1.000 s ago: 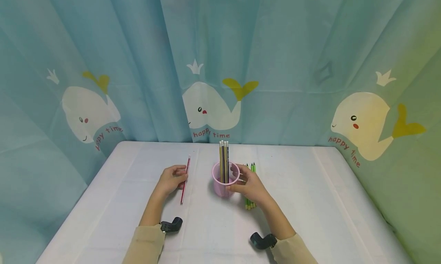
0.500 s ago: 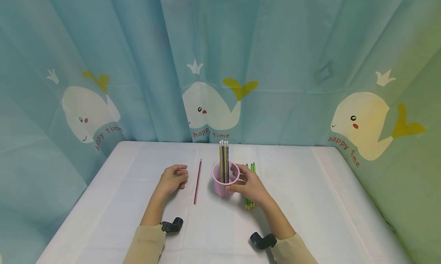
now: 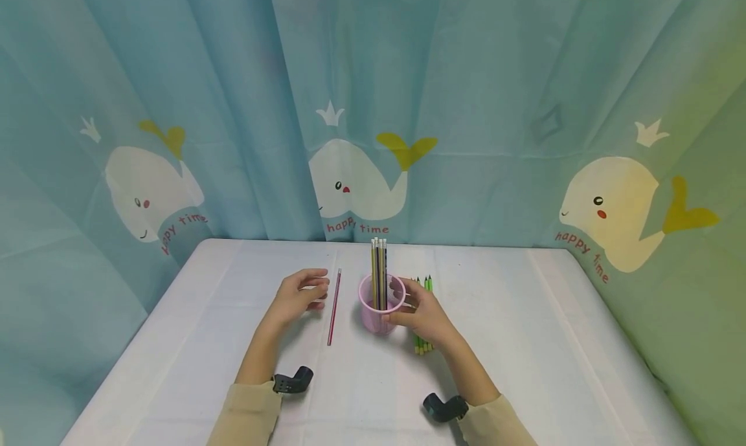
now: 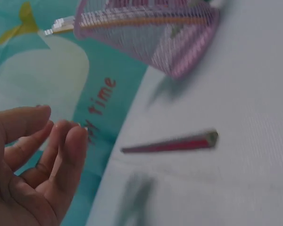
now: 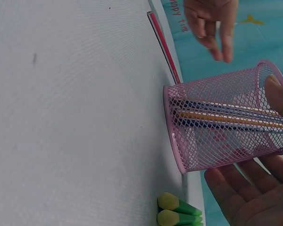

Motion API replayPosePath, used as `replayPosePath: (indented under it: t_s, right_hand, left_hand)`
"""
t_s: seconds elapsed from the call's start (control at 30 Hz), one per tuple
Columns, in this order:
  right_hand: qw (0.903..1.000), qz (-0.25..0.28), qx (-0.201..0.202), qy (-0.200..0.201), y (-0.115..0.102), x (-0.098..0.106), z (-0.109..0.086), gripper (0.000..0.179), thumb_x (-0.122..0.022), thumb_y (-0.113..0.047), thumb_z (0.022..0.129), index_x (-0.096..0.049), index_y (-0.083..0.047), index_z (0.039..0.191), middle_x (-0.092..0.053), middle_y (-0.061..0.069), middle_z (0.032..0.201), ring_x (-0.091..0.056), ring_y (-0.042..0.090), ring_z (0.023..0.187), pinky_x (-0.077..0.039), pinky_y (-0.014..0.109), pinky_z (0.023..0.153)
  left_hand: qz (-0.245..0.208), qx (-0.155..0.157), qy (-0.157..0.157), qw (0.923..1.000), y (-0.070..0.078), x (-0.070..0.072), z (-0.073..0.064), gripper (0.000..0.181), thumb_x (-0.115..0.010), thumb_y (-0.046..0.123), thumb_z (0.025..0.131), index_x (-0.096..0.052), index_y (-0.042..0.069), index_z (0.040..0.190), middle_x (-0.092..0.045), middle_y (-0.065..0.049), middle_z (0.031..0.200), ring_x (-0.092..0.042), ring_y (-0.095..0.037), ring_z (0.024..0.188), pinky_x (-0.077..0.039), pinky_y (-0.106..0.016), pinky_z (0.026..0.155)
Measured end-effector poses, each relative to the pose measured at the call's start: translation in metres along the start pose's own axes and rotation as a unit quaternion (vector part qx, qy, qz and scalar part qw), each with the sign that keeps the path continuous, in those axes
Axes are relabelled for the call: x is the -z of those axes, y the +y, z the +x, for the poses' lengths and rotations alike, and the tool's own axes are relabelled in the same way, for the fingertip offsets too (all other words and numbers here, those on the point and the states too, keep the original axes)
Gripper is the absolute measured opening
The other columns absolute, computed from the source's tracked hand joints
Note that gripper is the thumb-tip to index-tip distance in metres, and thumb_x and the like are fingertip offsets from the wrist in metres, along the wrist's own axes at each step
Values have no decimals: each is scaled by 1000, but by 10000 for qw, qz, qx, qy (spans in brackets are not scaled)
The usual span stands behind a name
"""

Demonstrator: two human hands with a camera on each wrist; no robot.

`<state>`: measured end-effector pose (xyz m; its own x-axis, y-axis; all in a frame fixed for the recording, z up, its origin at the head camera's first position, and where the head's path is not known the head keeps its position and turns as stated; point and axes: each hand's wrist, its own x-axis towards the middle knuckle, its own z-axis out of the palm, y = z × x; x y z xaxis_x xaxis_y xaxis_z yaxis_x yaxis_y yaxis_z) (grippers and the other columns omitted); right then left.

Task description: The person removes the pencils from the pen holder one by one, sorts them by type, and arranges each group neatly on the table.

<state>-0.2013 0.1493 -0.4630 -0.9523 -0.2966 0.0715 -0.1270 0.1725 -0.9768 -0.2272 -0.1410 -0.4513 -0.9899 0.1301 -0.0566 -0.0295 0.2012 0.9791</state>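
Observation:
A pink mesh pencil cup (image 3: 373, 324) stands upright on the table, with several striped pencils (image 3: 379, 265) leaning together inside it. My right hand (image 3: 425, 315) grips the cup from its right side, thumb on the near side and fingers behind. My left hand (image 3: 298, 298) hovers just left of a red pencil (image 3: 334, 310), apart from it and holding nothing. In the left wrist view, a gap shows between the fingertips (image 4: 78, 136) and the red pencil (image 4: 174, 145), which lies alone on the table.
Several green pencils (image 3: 429, 284) lie side by side on the white table (image 3: 524, 342), partly hidden behind my right hand. A blue-green curtain (image 3: 489, 109) with whale prints hangs along the table's back edge.
My left hand has let go of the red pencil, which now lies farther right, closer to the cup. That hand's fingers have spread and shifted slightly forward. The right hand stays put.

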Motion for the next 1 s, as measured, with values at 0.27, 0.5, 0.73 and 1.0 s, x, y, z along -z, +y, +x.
replayPosePath:
  t_s: [0.27, 0.5, 0.73, 1.0]
  right_hand:
    - [10000, 13, -20, -11, 0, 1, -1, 77, -85, -7, 76, -48, -2, 143, -51, 20, 146, -53, 39, 130, -48, 45, 107]
    - [10000, 37, -38, 16, 1, -1, -1, 76, -86, -8, 76, -49, -3, 143, -51, 21, 145, -53, 40, 130, -49, 45, 107]
    - [9999, 57, -102, 99, 4, -3, -1, 76, -86, -8, 75, -50, -5, 142, -54, 18, 143, -55, 38, 129, -49, 47, 106]
    - [9999, -10, -86, 149, 2, -1, -1, 77, -87, -9, 75, -50, -6, 143, -55, 16, 143, -55, 37, 129, -49, 46, 106]
  left_hand:
    - [-1242, -545, -470, 9896, 21, -18, -6, 44, -62, 6, 97, -50, -5, 138, -63, -17, 121, -68, -24, 102, -60, -36, 89]
    - [-2435, -443, -473, 9677, 36, -26, -11, 44, -58, 12, 101, -46, -1, 141, -60, -9, 124, -67, -17, 106, -55, -35, 99]
    - [-2783, -295, -297, 9596, 42, -39, 1, 42, -55, 11, 102, -45, -2, 141, -54, -19, 134, -64, -21, 114, -52, -35, 102]
    - [-2416, -308, -191, 9697, 42, -57, 22, 44, -56, 12, 102, -46, -2, 142, -53, -23, 141, -57, -34, 127, -52, -35, 103]
